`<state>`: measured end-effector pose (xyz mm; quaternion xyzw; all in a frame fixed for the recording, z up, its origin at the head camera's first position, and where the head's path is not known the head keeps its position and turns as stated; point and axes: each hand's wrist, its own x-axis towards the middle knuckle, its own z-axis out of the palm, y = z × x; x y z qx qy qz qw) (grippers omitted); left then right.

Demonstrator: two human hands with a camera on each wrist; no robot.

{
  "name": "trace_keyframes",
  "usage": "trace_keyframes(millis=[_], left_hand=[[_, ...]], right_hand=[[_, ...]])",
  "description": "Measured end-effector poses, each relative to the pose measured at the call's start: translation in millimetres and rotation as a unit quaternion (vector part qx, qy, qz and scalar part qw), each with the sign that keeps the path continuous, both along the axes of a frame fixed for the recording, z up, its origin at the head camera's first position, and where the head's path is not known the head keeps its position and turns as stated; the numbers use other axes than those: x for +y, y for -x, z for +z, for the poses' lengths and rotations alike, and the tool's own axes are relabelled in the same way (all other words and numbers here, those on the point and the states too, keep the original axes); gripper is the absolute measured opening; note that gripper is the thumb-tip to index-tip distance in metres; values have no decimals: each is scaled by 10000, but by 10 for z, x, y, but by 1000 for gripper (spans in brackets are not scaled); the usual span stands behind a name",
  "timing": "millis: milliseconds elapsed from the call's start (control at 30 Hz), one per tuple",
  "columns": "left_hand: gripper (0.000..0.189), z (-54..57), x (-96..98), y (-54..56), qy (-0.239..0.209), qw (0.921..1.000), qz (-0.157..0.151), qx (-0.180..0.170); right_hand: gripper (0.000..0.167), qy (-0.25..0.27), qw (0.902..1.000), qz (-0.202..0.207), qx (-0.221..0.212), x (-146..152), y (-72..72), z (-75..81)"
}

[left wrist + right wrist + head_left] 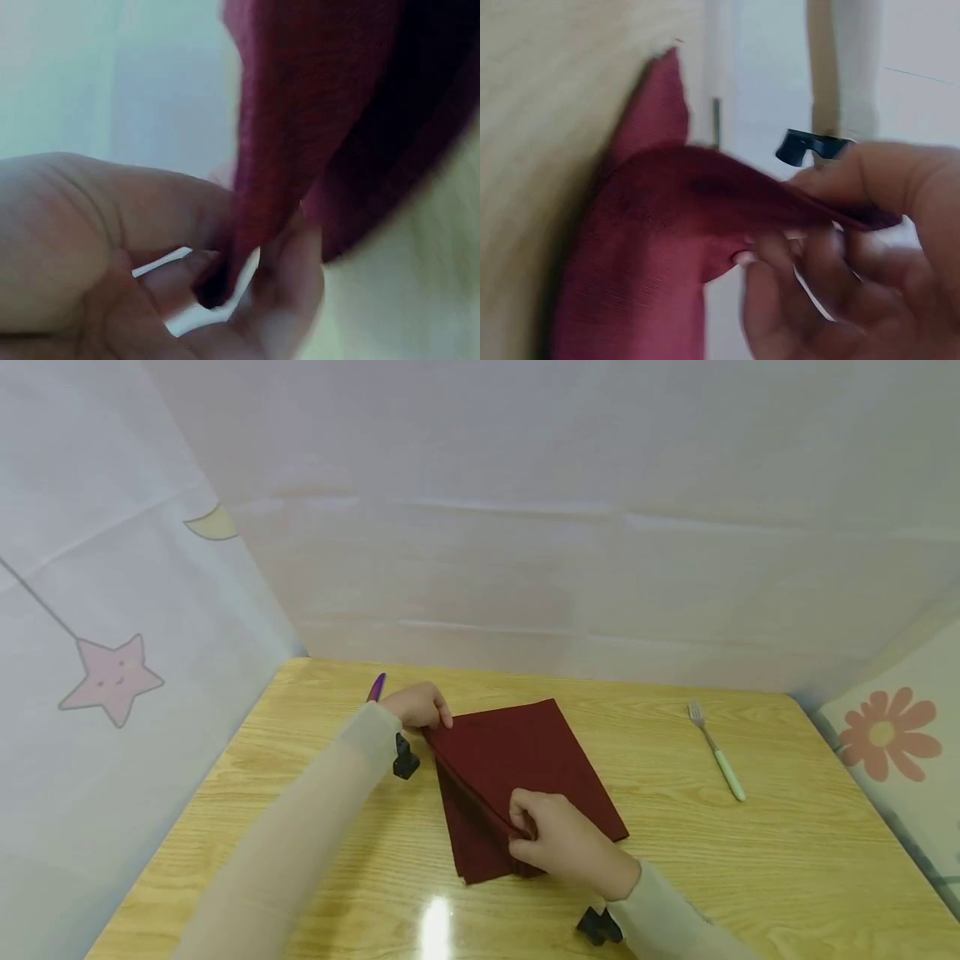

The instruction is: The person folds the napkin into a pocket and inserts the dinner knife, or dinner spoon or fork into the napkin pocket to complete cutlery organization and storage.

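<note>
One dark red cloth (525, 743) on the bench (810, 860), and I'm on it with both: left hand (422, 705) at the far-left end of the lifted edge, right hand (566, 847) at the near end, fingers pinching the fabric on each. That edge runs slantwise between them, top layer spreading right, lower layer peeking out near-left. Room-wise, bare wood shows rightward before the fork (723, 768), well apart. Tighter on the left: some purple thing (377, 687) sits just beside my wrist, partly hidden.
</note>
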<state>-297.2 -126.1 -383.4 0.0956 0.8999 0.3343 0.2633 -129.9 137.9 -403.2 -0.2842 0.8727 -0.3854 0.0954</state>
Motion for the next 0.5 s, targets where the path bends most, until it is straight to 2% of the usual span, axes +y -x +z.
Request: trace_keyframes(millis=[67,133,200,267,300,333,367,400,433,500], left_hand=[[35,59,79,2,-410,9989,-194,149],[34,125,160,1,-1055,9934,-364,274],[32,190,226,1,-1836,9811,-467,393],[28,236,258,11,-2550,9642,-495,537],[26,241,254,21,-2844,9556,-497,593],[26,232,238,36,-3051,9491,-484,620],[26,210,208,51,-3082,9477,-450,691],[25,172,166,66,-2967,9512,-394,749],[26,117,113,80,-2673,9594,-318,846],[30,-24,-5,105,-1795,9782,-262,1016]], right_hand=[[37,386,9975,-475,363,56,-34,72],[41,916,9853,-901,1126,116,-75,176],[42,1476,9613,-1152,2022,171,-111,292],[40,1863,9344,-1090,2834,206,-125,399],[38,1913,9251,-1010,3120,209,-119,436],[38,1889,9222,-856,3263,203,-106,455],[39,1757,9257,-688,3278,186,-88,451],[41,1531,9356,-489,3144,158,-69,425],[43,1223,9484,-280,2912,119,-47,377],[45,393,9741,80,2223,19,0,224]])
